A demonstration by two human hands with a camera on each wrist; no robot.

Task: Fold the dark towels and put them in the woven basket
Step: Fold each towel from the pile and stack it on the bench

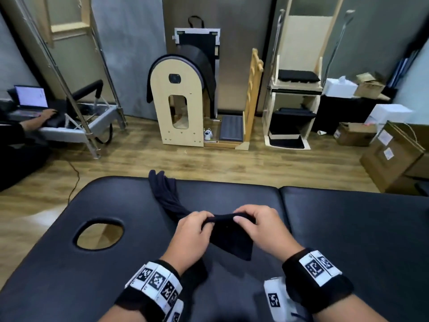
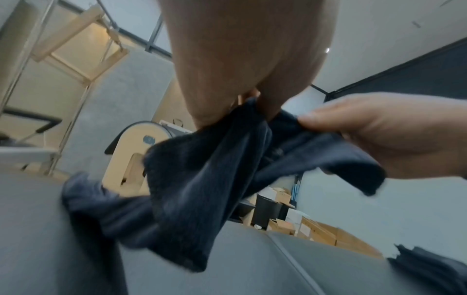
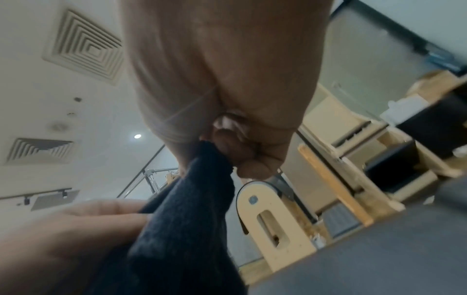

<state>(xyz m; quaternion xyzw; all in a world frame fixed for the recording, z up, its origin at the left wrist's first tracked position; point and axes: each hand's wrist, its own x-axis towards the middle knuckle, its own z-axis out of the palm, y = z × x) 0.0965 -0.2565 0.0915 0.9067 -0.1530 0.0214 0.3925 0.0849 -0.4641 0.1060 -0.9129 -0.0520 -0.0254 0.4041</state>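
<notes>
A dark navy towel (image 1: pixel 228 238) hangs between my two hands above the black massage table (image 1: pixel 348 240). My left hand (image 1: pixel 193 225) pinches its top edge on the left and my right hand (image 1: pixel 251 223) pinches the same edge on the right, close together. From the left hand the towel trails away in a twisted strip (image 1: pixel 166 194) to the table's far edge. The left wrist view shows the towel (image 2: pixel 202 179) bunched under my left hand (image 2: pixel 252 103), with my right hand (image 2: pixel 379 135) beside it. In the right wrist view the towel (image 3: pixel 182 229) hangs from my right hand (image 3: pixel 217 147). No woven basket shows.
The table has an oval face hole (image 1: pixel 99 233) at its left. More dark cloth (image 2: pixel 429 267) lies on the table at the right. Beyond the wooden floor stand a wooden arched barrel (image 1: pixel 178 101), a wooden chair frame (image 1: pixel 294 94) and cardboard boxes (image 1: pixel 392 154). Another person's hand (image 1: pixel 47 115) types on a laptop.
</notes>
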